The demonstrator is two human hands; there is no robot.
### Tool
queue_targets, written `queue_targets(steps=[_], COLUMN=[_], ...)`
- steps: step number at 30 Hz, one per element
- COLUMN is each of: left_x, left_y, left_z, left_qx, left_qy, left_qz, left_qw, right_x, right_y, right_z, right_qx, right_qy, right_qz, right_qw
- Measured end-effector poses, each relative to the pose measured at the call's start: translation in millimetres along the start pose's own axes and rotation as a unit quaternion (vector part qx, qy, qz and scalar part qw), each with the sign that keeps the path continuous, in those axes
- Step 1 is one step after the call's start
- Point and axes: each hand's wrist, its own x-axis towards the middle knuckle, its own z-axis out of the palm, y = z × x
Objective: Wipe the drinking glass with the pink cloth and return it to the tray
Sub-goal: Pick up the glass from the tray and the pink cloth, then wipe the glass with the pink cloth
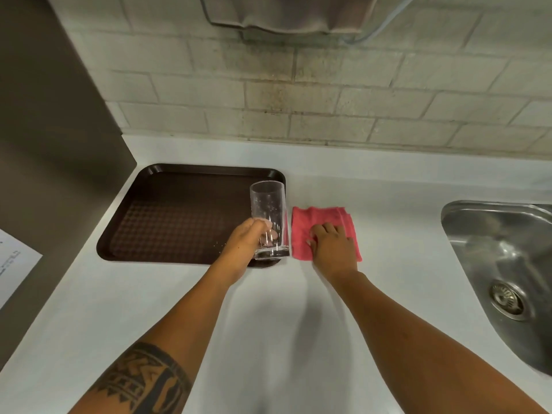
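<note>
A tall clear drinking glass (267, 204) stands upright over the right front corner of the dark brown tray (179, 216). My left hand (243, 243) wraps around its lower half. Whether its base rests on the tray or hangs just above it, I cannot tell. Just right of the tray a folded pink cloth (313, 216) lies flat on the white counter. My right hand (331, 243) rests on top of the cloth with fingers spread, covering its lower middle part.
A steel sink (501, 264) with a drain is set into the counter at the right. A brick wall runs along the back, with a grey cloth hanging above. A dark panel and a white paper (15, 264) are at the left.
</note>
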Motion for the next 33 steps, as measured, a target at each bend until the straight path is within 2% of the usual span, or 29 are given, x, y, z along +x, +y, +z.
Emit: queue_targets(steps=[3, 5, 7, 8, 9, 10, 11, 13, 15, 17, 20, 21, 22, 23, 24, 25, 27, 30, 31, 33], left_x=[-2, -5, -7, -8, -9, -9, -9, -11, -11, -11, -12, -14, -14, -15, -17, -18, -19, -22, -23, -26], left_y=[0, 1, 3, 5, 7, 7, 9, 11, 13, 14, 14, 15, 15, 16, 17, 19, 19, 22, 22, 22], left_z=[2, 4, 4, 5, 4, 4, 4, 5, 8, 12, 13, 13, 11, 10, 9, 8, 7, 13, 16, 25], left_qx=[-0.001, -0.018, -0.035, -0.043, -0.05, -0.055, -0.061, -0.077, -0.088, -0.083, -0.078, -0.073, -0.073, -0.077, -0.085, -0.088, -0.104, -0.134, -0.133, -0.12], left_qy=[0.005, 0.002, 0.006, 0.006, 0.006, 0.007, 0.008, 0.006, 0.001, -0.002, -0.008, -0.009, -0.008, -0.008, -0.007, -0.007, -0.015, -0.031, -0.035, -0.037], left_qz=[-0.009, -0.009, -0.016, -0.017, -0.017, -0.017, -0.019, -0.018, -0.016, -0.014, -0.013, -0.012, -0.011, -0.012, -0.011, -0.01, -0.011, -0.004, -0.001, -0.004], left_qw=[1.0, 1.0, 0.999, 0.999, 0.999, 0.998, 0.998, 0.997, 0.996, 0.996, 0.997, 0.997, 0.997, 0.997, 0.996, 0.996, 0.994, 0.99, 0.99, 0.992], right_x=[6, 10, 8, 6, 1, -3, -5, -7, -4, -3, -2, -4, -6, -10, -17, -24, -42, -75, -86, -101], right_y=[-2, -4, 0, 3, 5, 10, 11, 7, 1, -11, -16, -13, -10, -9, -10, -13, -19, -45, -55, -75], right_z=[-4, -9, -17, -23, -30, -31, -32, -28, -17, -8, 6, 6, 4, -2, -9, -21, -38, -53, -54, -52], right_qx=[-0.011, 0.034, 0.134, 0.228, 0.34, 0.409, 0.425, 0.327, 0.155, 0.004, -0.047, -0.012, 0.095, 0.238, 0.378, 0.461, 0.524, 0.629, 0.628, 0.571], right_qy=[-0.027, -0.057, -0.051, -0.039, -0.023, 0.001, 0.023, 0.015, -0.051, -0.093, -0.055, -0.033, -0.012, 0.005, 0.007, 0.021, 0.062, 0.083, 0.086, 0.09], right_qz=[0.008, 0.047, 0.079, 0.109, 0.14, 0.155, 0.148, 0.077, 0.015, -0.004, -0.009, -0.017, -0.006, 0.019, 0.052, 0.087, 0.101, 0.041, 0.005, -0.061], right_qw=[1.0, 0.997, 0.986, 0.967, 0.93, 0.899, 0.893, 0.942, 0.986, 0.996, 0.997, 0.999, 0.995, 0.971, 0.924, 0.883, 0.843, 0.772, 0.773, 0.814])
